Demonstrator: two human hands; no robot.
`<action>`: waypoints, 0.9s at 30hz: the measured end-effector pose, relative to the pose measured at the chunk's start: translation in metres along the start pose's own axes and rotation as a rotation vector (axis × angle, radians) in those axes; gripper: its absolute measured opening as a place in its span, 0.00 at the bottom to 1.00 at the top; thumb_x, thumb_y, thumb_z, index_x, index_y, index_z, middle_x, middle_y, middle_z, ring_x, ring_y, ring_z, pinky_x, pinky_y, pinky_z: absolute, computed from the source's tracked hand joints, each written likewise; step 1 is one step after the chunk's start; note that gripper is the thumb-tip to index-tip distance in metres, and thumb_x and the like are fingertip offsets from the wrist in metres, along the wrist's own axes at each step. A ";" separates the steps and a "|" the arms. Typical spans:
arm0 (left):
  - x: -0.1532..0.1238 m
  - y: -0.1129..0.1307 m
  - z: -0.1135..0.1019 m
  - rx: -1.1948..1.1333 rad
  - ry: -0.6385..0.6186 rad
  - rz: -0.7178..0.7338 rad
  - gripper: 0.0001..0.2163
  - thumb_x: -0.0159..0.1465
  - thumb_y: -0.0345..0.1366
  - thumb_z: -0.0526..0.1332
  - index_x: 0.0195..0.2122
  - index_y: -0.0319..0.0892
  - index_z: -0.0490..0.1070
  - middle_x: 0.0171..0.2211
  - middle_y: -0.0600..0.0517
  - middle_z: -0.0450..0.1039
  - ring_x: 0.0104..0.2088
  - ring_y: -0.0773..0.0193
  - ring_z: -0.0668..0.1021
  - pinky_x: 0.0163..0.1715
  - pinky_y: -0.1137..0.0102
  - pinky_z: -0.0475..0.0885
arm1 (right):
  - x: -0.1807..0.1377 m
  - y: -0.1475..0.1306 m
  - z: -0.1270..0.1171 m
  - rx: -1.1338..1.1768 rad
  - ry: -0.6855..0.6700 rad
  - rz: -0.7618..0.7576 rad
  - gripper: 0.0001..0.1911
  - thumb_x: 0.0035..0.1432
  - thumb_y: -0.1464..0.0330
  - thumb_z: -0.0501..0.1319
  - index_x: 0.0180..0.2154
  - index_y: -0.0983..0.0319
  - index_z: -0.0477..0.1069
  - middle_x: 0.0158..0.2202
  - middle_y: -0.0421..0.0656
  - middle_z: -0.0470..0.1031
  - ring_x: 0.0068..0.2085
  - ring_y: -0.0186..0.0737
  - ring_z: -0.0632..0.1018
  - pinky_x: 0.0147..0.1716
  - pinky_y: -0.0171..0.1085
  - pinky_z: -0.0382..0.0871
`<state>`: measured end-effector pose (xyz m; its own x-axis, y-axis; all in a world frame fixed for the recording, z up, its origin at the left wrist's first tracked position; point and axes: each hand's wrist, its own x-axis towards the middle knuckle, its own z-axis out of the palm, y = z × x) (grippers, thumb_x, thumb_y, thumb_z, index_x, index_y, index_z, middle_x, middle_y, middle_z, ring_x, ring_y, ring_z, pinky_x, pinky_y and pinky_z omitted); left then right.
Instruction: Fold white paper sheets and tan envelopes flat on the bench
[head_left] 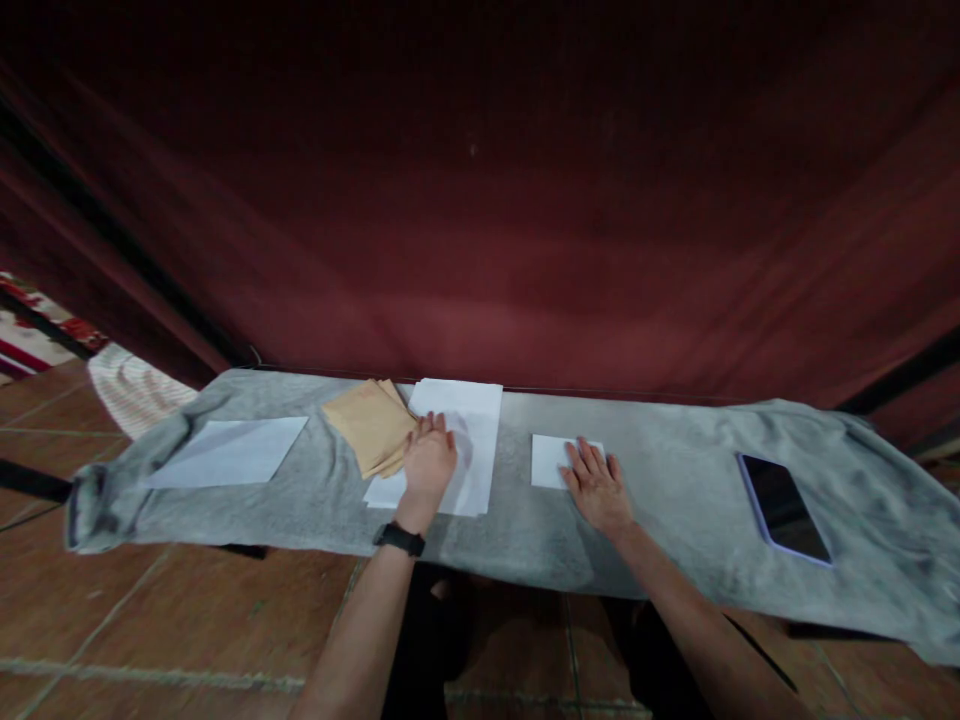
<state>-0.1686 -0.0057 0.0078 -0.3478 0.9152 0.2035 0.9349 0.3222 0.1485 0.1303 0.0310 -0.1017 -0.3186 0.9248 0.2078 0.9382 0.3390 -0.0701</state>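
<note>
My left hand (429, 462) lies flat, fingers loosely together, palm down on a stack of white sheets (457, 440) — it presses rather than pinches, and nothing is gripped. A black wristband (400, 539) circles that wrist. My right hand (598, 487) also lies flat, fingers slightly spread, resting on the near edge of a small folded white paper (556, 458); again, nothing is pinched.

I judge the step in hand to be holding papers down: the left hand steadies or smooths the top sheet of the stack while the right flattens the folded piece. The next move would call for a fingertip to catch one sheet's edge, since both hands are flat and no edge is lifted.

Outward from the left hand: the white stack runs under the palm and beyond the fingertips, toward the far edge of the table. Touching the stack on its left, just beside my left thumb, is a fanned pile of brown envelopes (371, 424). Further left, well apart, lies a single white sheet (229, 451).

Outward from the right hand: the folded paper extends beyond and left of my fingers. Well to the right lies a dark phone (784, 507), face up.

All of this rests on a grey cloth (675, 520) — behind it hangs a dark red curtain (480, 200).
</note>
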 end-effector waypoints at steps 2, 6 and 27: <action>0.007 -0.037 -0.009 0.044 -0.012 -0.147 0.20 0.70 0.33 0.50 0.61 0.35 0.66 0.61 0.34 0.68 0.60 0.45 0.72 0.56 0.53 0.69 | 0.000 0.000 0.001 0.014 0.008 0.007 0.29 0.72 0.58 0.44 0.70 0.58 0.54 0.71 0.49 0.54 0.69 0.53 0.60 0.66 0.57 0.45; 0.007 -0.084 -0.009 0.037 -0.159 -0.177 0.15 0.70 0.33 0.52 0.52 0.37 0.74 0.43 0.37 0.79 0.43 0.46 0.82 0.42 0.56 0.75 | 0.001 -0.001 0.001 0.037 0.004 0.017 0.29 0.72 0.58 0.44 0.69 0.59 0.55 0.71 0.50 0.54 0.69 0.52 0.59 0.67 0.57 0.45; -0.067 0.116 0.015 0.070 -0.088 0.593 0.10 0.66 0.23 0.56 0.46 0.35 0.72 0.38 0.42 0.77 0.39 0.54 0.80 0.37 0.63 0.73 | 0.006 -0.049 -0.024 1.493 -0.182 0.212 0.28 0.64 0.46 0.52 0.52 0.58 0.74 0.47 0.47 0.81 0.47 0.47 0.81 0.48 0.46 0.77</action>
<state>-0.0363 -0.0262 -0.0027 0.2383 0.9593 0.1512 0.9712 -0.2365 -0.0301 0.0856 0.0156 -0.0733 -0.3160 0.9477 -0.0445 0.0112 -0.0432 -0.9990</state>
